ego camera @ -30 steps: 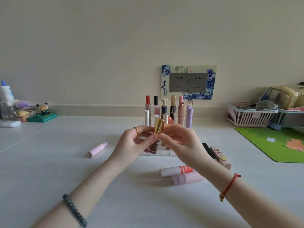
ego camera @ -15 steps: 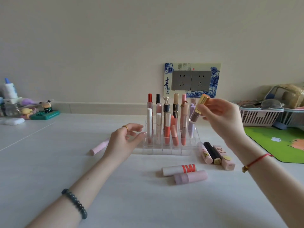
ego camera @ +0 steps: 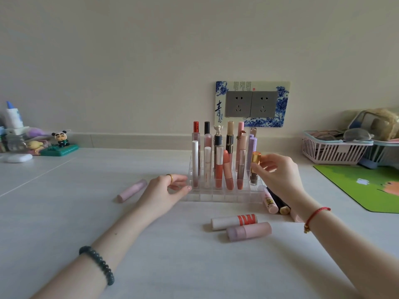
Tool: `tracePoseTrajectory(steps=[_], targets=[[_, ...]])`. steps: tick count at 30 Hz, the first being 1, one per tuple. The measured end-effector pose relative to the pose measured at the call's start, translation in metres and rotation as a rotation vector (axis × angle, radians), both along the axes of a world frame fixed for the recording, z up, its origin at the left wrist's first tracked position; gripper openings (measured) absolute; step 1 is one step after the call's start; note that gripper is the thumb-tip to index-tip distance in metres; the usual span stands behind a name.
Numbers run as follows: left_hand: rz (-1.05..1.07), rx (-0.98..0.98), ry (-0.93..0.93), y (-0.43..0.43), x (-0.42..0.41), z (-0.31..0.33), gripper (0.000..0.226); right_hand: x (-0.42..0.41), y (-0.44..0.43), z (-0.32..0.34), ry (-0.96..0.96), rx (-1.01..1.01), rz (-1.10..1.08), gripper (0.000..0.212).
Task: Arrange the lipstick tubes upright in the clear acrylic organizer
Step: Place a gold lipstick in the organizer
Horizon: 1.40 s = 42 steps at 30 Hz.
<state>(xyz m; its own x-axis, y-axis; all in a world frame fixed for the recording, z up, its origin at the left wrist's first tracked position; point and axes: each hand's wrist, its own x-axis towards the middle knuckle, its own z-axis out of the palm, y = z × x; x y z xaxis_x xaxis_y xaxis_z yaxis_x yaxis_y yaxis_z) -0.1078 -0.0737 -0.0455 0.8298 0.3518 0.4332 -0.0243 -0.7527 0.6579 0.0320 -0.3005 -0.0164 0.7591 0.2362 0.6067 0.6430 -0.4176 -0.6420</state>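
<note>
Right hand (ego camera: 278, 175) is clamped by its fingertips on the cap of a gold-capped lipstick tube (ego camera: 255, 158), which is stood upright in a cell at the right end of the clear acrylic organizer (ego camera: 216, 195). Left hand (ego camera: 164, 188) is laid against the organizer's front-left corner with fingers relaxed, gripping nothing. If the cap is released while the tube is not fully seated, it could be tipped against the silver-capped tube (ego camera: 241, 169) beside it. The 2 tubes (ego camera: 269, 201) lying by the right wall could be swept by the wrist.
</note>
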Motion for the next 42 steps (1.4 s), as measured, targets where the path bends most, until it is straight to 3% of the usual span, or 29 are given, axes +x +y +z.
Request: tracePoseTrajectory(steps=[14,21,28,31,35,38,42], targets=[[0.023,0.028,0.021,-0.005,-0.003,0.003,0.033,-0.001,-0.003,-0.011,-0.01,-0.122,-0.066,0.024],[0.292,0.222,-0.047,0.014,-0.013,0.016,0.032,-0.003,-0.006,-0.011,-0.016,-0.178,-0.08,0.032],[0.557,0.333,0.296,0.053,-0.029,0.013,0.036,-0.008,-0.01,-0.005,-0.108,-0.028,-0.121,0.027],[0.568,0.317,0.333,0.055,-0.031,0.012,0.011,-0.013,-0.008,-0.005,-0.152,0.01,-0.11,0.023],[0.525,0.304,0.342,0.058,-0.03,0.009,0.021,-0.015,-0.005,-0.004,-0.183,0.015,-0.095,0.022],[0.498,0.226,0.23,0.058,-0.026,0.007,0.024,-0.014,-0.006,-0.005,-0.193,0.021,-0.099,0.021],[0.252,-0.11,-0.154,0.038,-0.016,0.013,0.024,-0.012,-0.007,-0.006,-0.196,0.028,-0.105,0.02]])
